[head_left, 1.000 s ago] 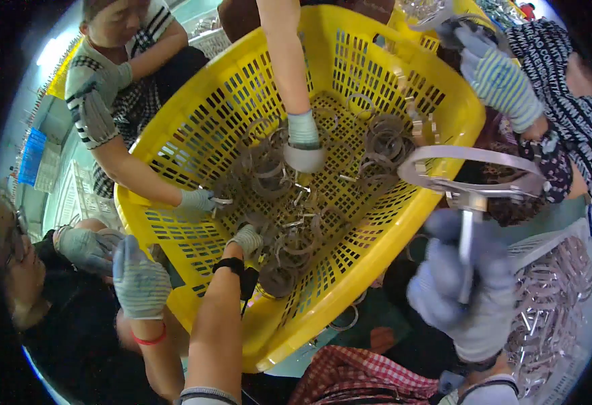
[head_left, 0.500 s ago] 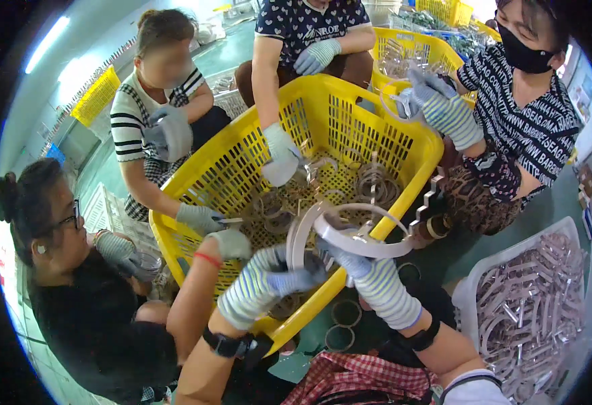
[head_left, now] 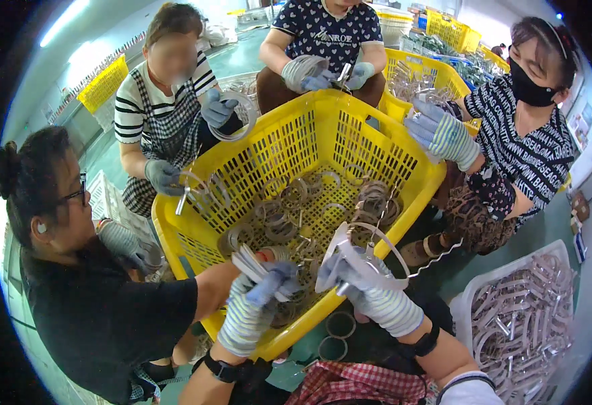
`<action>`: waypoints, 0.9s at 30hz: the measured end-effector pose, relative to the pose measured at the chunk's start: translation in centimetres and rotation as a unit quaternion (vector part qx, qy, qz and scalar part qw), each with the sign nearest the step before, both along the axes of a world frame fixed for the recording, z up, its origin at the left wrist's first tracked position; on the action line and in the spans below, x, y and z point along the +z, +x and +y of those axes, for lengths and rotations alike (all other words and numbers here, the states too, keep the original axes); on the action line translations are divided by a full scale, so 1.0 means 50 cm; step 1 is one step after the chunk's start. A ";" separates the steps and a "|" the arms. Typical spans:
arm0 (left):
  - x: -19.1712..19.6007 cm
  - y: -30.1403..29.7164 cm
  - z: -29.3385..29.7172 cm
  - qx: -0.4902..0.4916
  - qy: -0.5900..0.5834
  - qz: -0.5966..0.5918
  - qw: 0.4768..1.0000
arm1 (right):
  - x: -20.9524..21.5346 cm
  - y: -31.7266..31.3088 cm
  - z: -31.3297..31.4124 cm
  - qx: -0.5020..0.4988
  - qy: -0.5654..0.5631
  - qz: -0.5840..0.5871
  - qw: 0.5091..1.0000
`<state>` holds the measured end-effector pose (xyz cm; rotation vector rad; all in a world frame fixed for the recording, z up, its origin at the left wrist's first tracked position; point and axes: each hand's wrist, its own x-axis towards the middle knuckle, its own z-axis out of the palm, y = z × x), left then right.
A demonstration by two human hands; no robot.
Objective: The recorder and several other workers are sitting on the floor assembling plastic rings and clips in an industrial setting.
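Work area: a room with a green floor [head_left: 242,57]. A yellow basket [head_left: 411,212] with slotted walls stands in the centre. Loose rings [head_left: 373,199] lie in piles on its bottom.

Left hand [head_left: 259,304]: wears a striped glove. Its fingers are closed around a stack of pale bands [head_left: 249,263], which stands tilted over the near side of the basket. Whether each band forms a full ring cannot be told.

Right hand [head_left: 367,280]: wears a matching glove. Its fingers are closed on a large ring [head_left: 332,256], held tilted above the near rim. The glove hides part of the grip. Contact between this ring and the basket rim cannot be confirmed. The two hands are apart, side by side.

Right side: a white crate [head_left: 459,317] stands on the floor, filled with curved metal pieces [head_left: 522,324]. Near side: two floor rings [head_left: 340,337] lie beside the basket, close to a red checked cloth [head_left: 363,381].

Co-workers: four people sit around the basket. The person in black [head_left: 107,297], at left, extends an arm into the basket behind the left hand. The person in a checked apron [head_left: 168,125] has rings in both gloved hands.
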<state>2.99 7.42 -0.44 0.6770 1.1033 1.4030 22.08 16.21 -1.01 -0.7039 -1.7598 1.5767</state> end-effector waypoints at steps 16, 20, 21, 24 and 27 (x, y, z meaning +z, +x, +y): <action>-0.017 -0.062 -0.012 -0.103 -0.007 -0.176 0.979 | 0.047 0.005 0.023 -0.021 -0.281 0.128 0.951; 0.022 -0.063 0.001 0.038 0.024 -0.094 0.995 | -0.039 0.033 0.051 -0.073 -0.032 0.090 0.993; 0.018 -0.081 -0.003 0.044 0.035 -0.103 0.993 | -0.010 0.047 0.042 -0.047 -0.060 -0.015 0.997; 0.031 -0.084 0.003 0.076 0.044 -0.105 0.991 | 0.021 0.046 0.038 -0.025 0.023 -0.109 0.994; 0.029 -0.096 0.003 0.092 0.036 -0.087 0.991 | 0.036 0.038 0.028 -0.042 0.059 -0.045 0.996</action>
